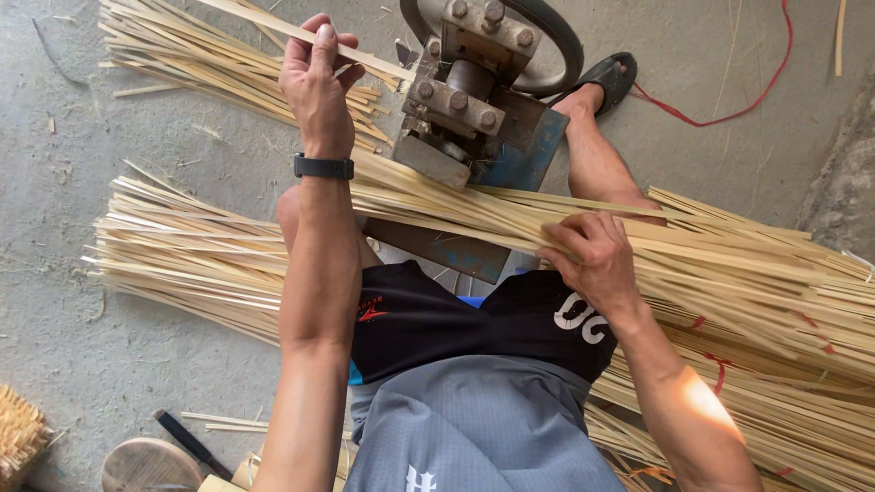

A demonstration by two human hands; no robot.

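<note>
The left hand pinches one bamboo strip at eleven o'clock, angled toward the metal machine at twelve as if to line up with it. The right hand curls over the bundle of strips across the lap, steadying it at three.

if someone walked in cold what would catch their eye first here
Most likely the pale bamboo strips, heaped across the person's lap and spilling over the concrete floor on both sides. Next, the bolted metal machine at top centre, with the left hand holding one strip by it while the right hand rests on the bundle. A red cord trails at top right.
</note>
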